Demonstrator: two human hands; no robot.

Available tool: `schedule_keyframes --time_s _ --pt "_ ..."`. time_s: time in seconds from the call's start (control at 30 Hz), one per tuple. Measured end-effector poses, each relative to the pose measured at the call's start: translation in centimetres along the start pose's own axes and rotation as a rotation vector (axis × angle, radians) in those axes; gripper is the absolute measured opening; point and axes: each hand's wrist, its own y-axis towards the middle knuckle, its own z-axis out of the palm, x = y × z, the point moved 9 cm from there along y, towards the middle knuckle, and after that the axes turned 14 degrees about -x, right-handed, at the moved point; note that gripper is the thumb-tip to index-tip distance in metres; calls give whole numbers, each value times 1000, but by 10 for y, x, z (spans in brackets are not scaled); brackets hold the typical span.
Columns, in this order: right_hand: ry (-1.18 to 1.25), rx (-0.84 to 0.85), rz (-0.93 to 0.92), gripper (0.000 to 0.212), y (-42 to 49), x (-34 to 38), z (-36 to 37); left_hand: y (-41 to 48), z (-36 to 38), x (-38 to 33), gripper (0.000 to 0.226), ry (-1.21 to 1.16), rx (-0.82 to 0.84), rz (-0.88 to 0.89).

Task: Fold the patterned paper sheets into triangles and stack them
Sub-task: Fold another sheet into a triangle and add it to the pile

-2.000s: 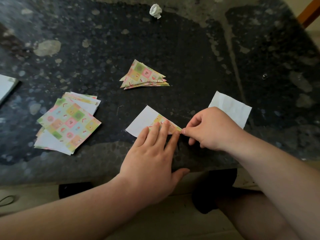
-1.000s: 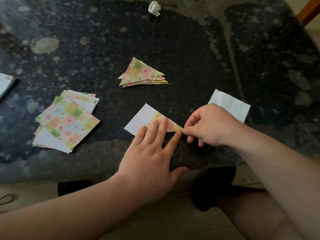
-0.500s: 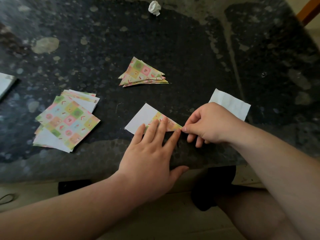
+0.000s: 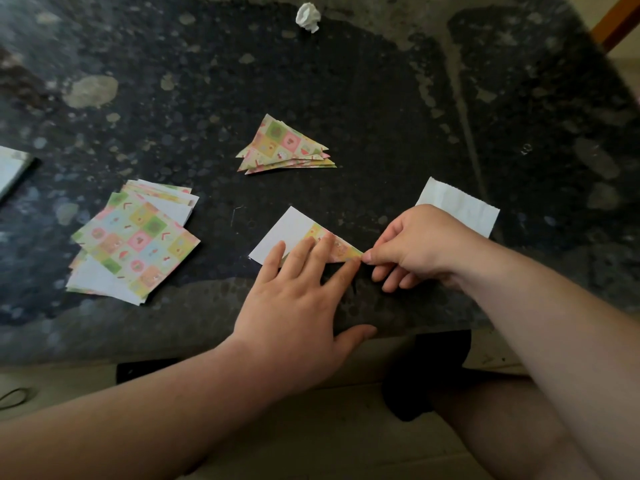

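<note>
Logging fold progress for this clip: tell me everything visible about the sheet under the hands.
The sheet being folded is thin paper, white back up, with a patterned flap of pastel squares turned over its right part. It lies flat near the front edge of the dark speckled table. The left hand presses the flap with straight fingers; the right hand pinches the flap's pointed right corner. The white left part is uncovered.

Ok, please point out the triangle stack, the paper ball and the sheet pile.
triangle stack [image 4: 284, 143], head view, top triangle's patterned face.
paper ball [image 4: 307, 16], head view, its middle.
sheet pile [image 4: 138, 240], head view, top sheet's patterned face.
</note>
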Motion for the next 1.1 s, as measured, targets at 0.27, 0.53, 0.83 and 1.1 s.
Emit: schedule_keyframes --time_s 0.27,0.53,0.83,1.1 --pt "17 37 -21 7 -2 -1 -1 -3 4 0 88 -2 31 3" --pt "-9 83 -57 19 -5 -4 -7 -3 -2 2 90 -21 17 2" --pt "-45 32 -157 21 -6 2 -7 -1 2 2 88 -26 26 -7" --pt "-16 14 -151 25 -5 3 -7 -3 5 1 89 -29 9 3"
